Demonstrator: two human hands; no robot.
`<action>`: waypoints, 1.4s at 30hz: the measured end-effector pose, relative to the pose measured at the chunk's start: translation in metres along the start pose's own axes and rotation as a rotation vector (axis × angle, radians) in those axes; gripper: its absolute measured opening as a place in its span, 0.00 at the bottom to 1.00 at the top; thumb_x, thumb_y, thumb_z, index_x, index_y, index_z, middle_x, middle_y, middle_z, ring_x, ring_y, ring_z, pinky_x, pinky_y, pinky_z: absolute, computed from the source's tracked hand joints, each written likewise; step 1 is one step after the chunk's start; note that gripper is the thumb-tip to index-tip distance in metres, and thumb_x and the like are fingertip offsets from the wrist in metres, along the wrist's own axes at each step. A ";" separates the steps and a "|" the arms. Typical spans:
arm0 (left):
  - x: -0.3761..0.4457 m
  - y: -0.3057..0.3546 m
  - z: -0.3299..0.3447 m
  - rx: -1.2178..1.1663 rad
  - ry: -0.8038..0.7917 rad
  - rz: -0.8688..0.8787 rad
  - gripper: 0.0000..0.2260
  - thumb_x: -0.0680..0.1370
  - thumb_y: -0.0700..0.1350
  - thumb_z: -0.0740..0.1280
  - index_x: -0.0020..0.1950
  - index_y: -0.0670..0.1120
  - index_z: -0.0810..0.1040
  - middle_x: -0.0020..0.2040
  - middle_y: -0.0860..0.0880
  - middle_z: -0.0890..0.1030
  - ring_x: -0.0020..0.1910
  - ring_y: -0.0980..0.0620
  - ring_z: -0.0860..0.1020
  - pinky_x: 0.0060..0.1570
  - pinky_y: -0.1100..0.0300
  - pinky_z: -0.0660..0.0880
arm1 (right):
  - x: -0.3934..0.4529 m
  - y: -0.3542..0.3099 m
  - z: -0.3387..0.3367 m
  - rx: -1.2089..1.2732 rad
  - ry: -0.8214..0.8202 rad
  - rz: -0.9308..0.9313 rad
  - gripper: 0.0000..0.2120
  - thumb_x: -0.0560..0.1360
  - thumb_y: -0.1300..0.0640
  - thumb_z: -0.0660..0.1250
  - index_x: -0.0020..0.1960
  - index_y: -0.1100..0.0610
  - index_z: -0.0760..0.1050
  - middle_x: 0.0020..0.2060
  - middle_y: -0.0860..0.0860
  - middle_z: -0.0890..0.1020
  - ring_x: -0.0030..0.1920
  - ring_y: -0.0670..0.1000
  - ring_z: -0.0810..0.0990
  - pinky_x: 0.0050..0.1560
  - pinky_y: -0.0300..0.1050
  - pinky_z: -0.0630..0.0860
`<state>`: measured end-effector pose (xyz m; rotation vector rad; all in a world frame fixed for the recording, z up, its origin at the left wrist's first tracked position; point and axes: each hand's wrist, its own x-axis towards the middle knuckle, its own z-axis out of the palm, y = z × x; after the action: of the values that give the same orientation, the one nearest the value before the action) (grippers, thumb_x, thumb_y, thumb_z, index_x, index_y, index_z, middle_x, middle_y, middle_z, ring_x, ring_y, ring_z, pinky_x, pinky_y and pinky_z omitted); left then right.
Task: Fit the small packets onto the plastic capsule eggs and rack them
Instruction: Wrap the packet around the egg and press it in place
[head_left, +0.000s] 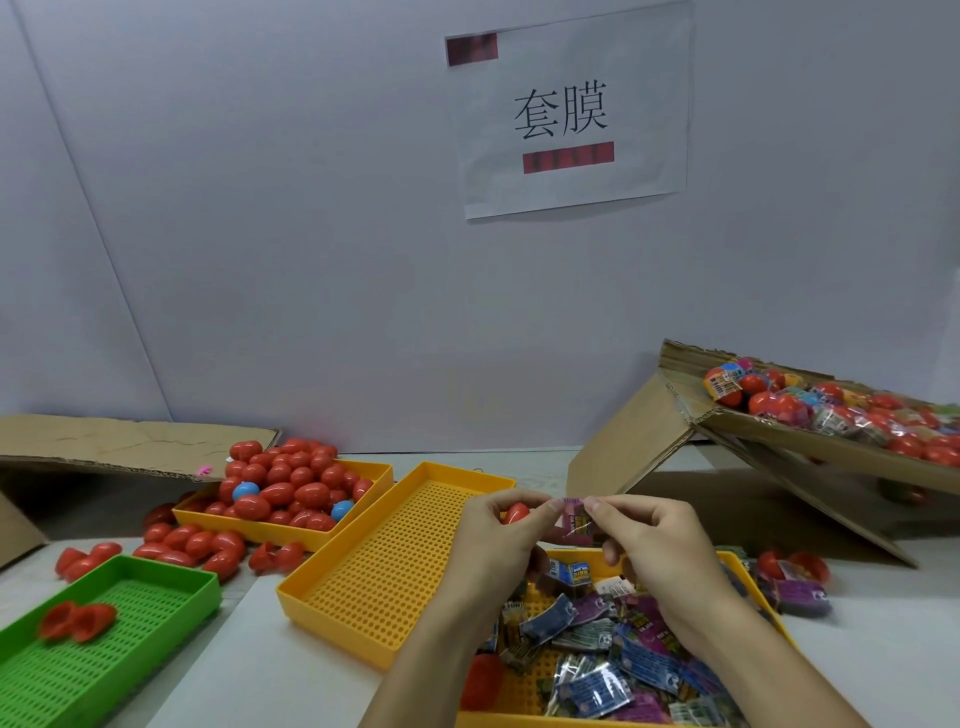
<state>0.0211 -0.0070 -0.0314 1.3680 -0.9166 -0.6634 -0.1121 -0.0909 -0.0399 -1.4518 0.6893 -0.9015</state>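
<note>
This was a small packing station in a workshop or factory. A printed paper sign (574, 111) was taped to the plain partition wall, and the surface (249, 639) carried perforated sorting trays (363, 597), bulk red capsule eggs (291, 486) and opened cardboard cartons (639, 441).

A white paper sign (574, 111) with two large black characters and two blurred red strips hangs on the pale wall (311, 234) behind the counter (883, 649). A flattened cardboard sheet (119, 441) lies at the far left of the counter, with a small pink scrap (204, 471) on its near edge. At the right, a brown cardboard flap (631, 441) slopes down from a tilted box to the counter, casting a dark shadow beneath.
</note>
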 end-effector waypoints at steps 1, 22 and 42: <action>0.000 0.000 0.000 0.000 -0.004 -0.008 0.04 0.76 0.45 0.73 0.44 0.45 0.85 0.39 0.43 0.86 0.24 0.51 0.75 0.25 0.61 0.73 | 0.001 0.000 0.000 0.029 0.004 0.018 0.10 0.78 0.55 0.68 0.42 0.49 0.86 0.26 0.55 0.77 0.31 0.51 0.77 0.39 0.48 0.76; -0.001 -0.001 0.001 -0.003 0.017 0.029 0.03 0.75 0.42 0.74 0.44 0.50 0.86 0.34 0.48 0.83 0.27 0.52 0.75 0.28 0.61 0.74 | 0.002 -0.004 0.001 0.205 -0.068 0.132 0.10 0.79 0.58 0.66 0.46 0.60 0.86 0.42 0.57 0.85 0.34 0.48 0.77 0.33 0.42 0.65; -0.005 0.014 -0.014 0.081 -0.189 0.073 0.08 0.80 0.39 0.67 0.47 0.47 0.86 0.31 0.52 0.76 0.29 0.54 0.71 0.31 0.64 0.70 | -0.006 -0.011 -0.009 -0.038 -0.286 -0.117 0.18 0.76 0.67 0.69 0.60 0.48 0.80 0.52 0.50 0.85 0.50 0.54 0.85 0.46 0.44 0.81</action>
<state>0.0287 0.0067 -0.0178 1.3526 -1.1493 -0.7149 -0.1242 -0.0895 -0.0304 -1.6292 0.4143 -0.7519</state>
